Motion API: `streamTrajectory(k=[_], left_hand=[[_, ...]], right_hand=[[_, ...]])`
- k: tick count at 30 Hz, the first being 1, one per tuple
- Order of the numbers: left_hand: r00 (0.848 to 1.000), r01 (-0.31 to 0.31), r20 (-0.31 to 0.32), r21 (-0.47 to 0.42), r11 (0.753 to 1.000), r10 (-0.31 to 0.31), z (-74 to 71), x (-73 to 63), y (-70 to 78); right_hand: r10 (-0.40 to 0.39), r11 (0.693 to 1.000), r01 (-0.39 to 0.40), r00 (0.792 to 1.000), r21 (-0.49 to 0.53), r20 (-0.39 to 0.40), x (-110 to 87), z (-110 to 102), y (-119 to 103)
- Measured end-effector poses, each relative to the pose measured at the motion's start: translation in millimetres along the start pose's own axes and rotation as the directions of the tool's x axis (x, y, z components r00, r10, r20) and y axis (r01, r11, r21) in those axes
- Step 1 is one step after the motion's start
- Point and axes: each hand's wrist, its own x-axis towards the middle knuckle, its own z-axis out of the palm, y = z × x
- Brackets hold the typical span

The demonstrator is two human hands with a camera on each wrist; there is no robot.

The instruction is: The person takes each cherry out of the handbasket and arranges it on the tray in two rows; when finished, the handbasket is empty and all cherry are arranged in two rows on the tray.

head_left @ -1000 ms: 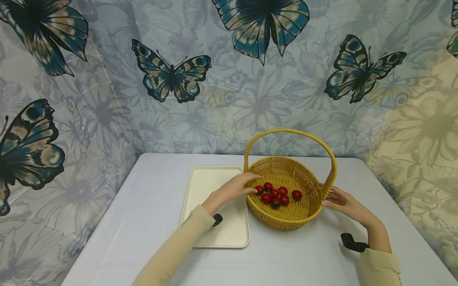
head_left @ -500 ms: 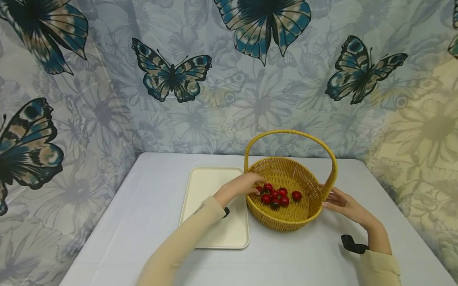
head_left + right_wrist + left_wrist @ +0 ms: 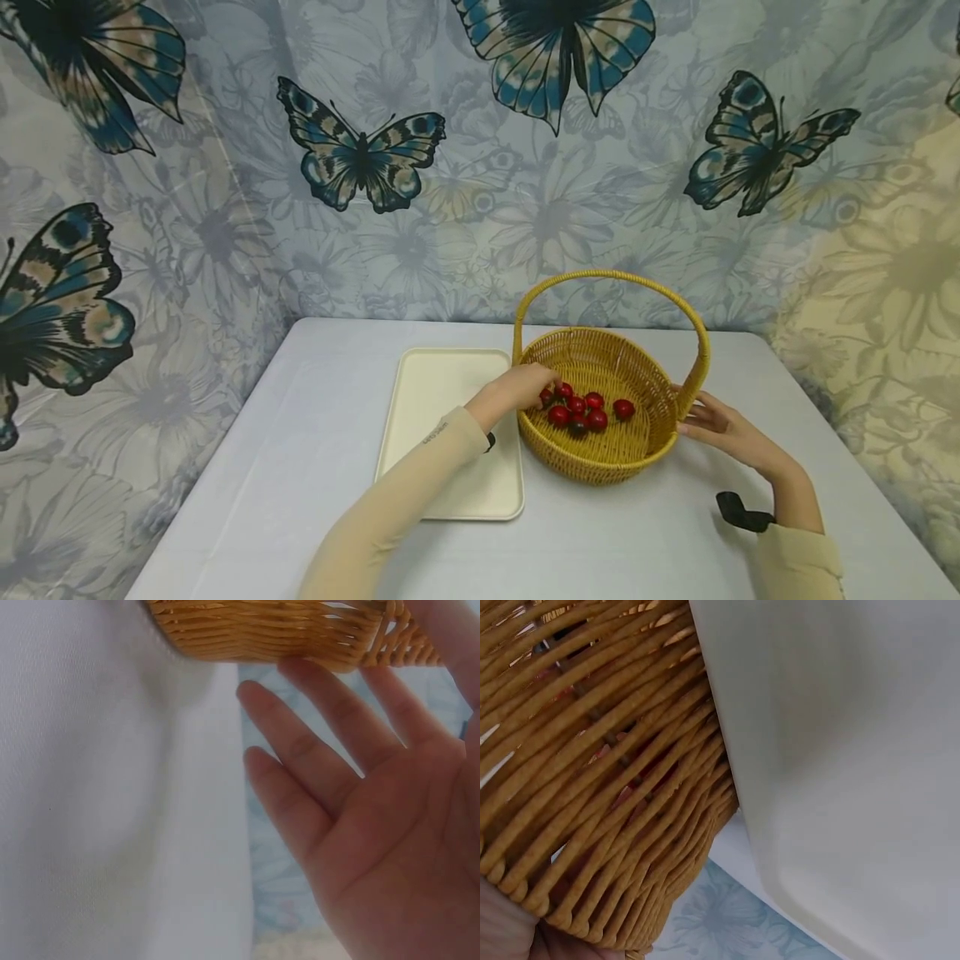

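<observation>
A round yellow wicker basket [image 3: 592, 472] with a tall arched handle holds several dark red cherries [image 3: 597, 419]. My left hand [image 3: 521, 387] reaches over its left rim, fingers bent down around the leftmost cherry [image 3: 547, 397]. I cannot tell whether the fingers pinch it. The woven side [image 3: 600, 765] hides most of this hand in the left wrist view. On the basket's right side, below the handle base, rests my right hand [image 3: 723, 429]. In the right wrist view its fingers [image 3: 337, 712] are spread and nearly straight, with fingertips at the woven wall.
A cream rectangular tray [image 3: 435, 392] lies left of the basket, partly under my left forearm. Both stand on a white-covered table [image 3: 600, 542]. Behind rises a butterfly-patterned cloth backdrop [image 3: 480, 233].
My left hand has moved right and farther into the basket, its fingers bending down at the leftmost cherry. My right hand and the basket have stayed in place.
</observation>
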Motion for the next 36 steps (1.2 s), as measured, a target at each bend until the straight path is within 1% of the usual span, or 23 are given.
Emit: streamTrajectory(k=[3, 10, 17, 27, 31, 36], left_hand=[[1.000, 0.016, -0.001, -0.004, 1.000, -0.016, 0.6, 0.5, 2.3], [0.999, 0.039, -0.016, 0.026, 0.999, -0.039, 5.8, 0.7, 2.3], [0.999, 0.045, -0.032, 0.043, 0.998, -0.044, 9.7, 2.8, 0.5], [0.998, 0.041, -0.050, 0.077, 0.996, -0.037, 13.3, 7.2, -0.7], [0.997, 0.028, -0.070, 0.057, 0.998, -0.024, 13.1, 6.6, -0.6], [0.992, 0.002, -0.125, 0.007, 1.000, -0.002, 12.6, 3.4, -0.7]], right_hand=[[0.001, 1.000, -0.001, 1.000, -0.003, 0.002, -0.6, 0.1, 0.9], [0.002, 1.000, -0.002, 1.000, 0.006, 0.005, -0.2, 1.3, 1.4], [0.001, 0.999, -0.002, 1.000, 0.039, 0.024, -0.1, 2.6, 0.2], [-0.004, 0.999, 0.003, 1.000, 0.043, 0.027, -0.2, 1.4, -0.8], [-0.006, 0.999, 0.005, 1.000, 0.035, 0.021, -0.8, 0.9, -0.8], [0.000, 1.000, -0.001, 1.000, 0.029, 0.018, -1.7, 0.3, -0.7]])
